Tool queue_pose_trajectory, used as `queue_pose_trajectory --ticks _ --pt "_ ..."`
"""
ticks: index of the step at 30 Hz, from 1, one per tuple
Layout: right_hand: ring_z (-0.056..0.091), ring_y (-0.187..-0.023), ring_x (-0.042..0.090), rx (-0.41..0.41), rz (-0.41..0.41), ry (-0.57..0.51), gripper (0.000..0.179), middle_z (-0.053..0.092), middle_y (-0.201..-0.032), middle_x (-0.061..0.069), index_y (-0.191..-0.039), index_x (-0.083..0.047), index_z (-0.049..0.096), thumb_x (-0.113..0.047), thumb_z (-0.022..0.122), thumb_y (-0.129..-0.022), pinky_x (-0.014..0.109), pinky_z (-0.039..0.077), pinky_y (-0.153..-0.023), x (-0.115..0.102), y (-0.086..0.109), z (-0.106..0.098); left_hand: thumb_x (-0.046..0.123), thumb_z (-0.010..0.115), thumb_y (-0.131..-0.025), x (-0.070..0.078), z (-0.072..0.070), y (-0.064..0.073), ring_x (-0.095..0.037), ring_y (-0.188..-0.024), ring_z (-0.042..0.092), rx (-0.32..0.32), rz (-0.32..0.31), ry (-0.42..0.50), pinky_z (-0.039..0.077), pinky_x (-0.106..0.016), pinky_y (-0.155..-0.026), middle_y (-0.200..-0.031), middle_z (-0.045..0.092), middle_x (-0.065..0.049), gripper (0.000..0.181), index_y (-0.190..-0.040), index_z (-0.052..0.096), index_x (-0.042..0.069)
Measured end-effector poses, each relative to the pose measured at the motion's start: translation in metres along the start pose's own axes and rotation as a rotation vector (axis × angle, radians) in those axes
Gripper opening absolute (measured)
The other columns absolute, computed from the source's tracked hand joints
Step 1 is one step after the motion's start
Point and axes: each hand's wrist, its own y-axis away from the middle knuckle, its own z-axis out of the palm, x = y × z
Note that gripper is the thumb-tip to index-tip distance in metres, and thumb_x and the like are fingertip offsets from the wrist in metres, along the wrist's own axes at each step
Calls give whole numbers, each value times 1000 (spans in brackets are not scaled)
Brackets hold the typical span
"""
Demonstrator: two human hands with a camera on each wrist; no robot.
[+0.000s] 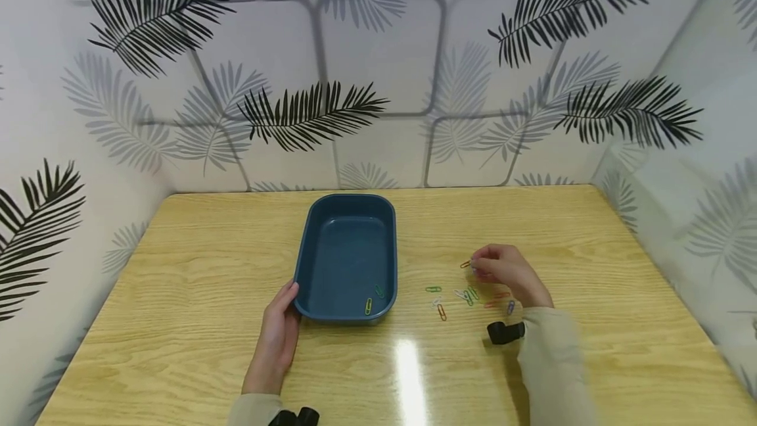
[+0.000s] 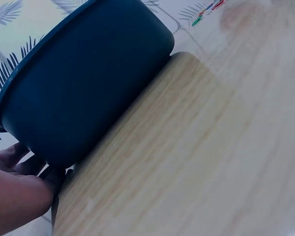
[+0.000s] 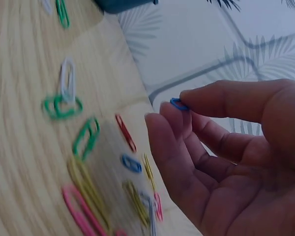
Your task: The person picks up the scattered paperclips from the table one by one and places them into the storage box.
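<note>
A dark blue rectangular plastic tub [image 1: 345, 261] stands on the table, with a yellow paper clip [image 1: 368, 306] and a green paper clip [image 1: 379, 291] inside near its front right corner. My left hand [image 1: 276, 334] holds the tub by its front left corner, thumb at the rim and fingers against the outer wall [image 2: 88, 83]. To the right of the tub, my right hand [image 3: 226, 142] pinches a small blue paper clip [image 3: 178, 103] between thumb and finger, above the table. An orange paper clip [image 1: 465, 264] shows at those fingertips in the head view.
Several loose paper clips in green, white, red and blue, such as a green one [image 1: 434, 289] and a red one [image 1: 441, 312], lie between the tub and my right hand. Patterned wall covering [image 1: 378, 150] borders the wooden table [image 1: 195, 294] behind and at the sides.
</note>
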Motion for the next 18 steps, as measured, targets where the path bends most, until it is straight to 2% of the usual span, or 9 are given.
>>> queue_pose_trajectory --ticks 4,11,18 --pt "63 -79 17 -40 -23 -37 20 63 -88 12 -105 11 57 -6 58 -95 34 57 -75 -8 -4 13 20 35 -106 -1 0 0 -26 -143 14 8 -4 5 9 -37 -117 -155 18 -21 55 -149 18 -10" --pt "64 -82 22 -88 -37 -85 19 64 -89 13 -105 12 58 -4 58 -95 37 56 -78 -19 -7 34 21 36 -106 0 0 0 -25 -143 13 6 -5 -3 9 -37 -117 -156 17 -20 57 -149 17 -10" --pt "64 -84 24 -85 -55 -130 19 64 -88 11 -105 10 58 -5 60 -94 35 56 -78 -26 -12 50 21 35 -106 1 0 0 -24 -143 13 1 -13 -4 9 -35 -116 -155 17 -20 57 -149 16 -10"
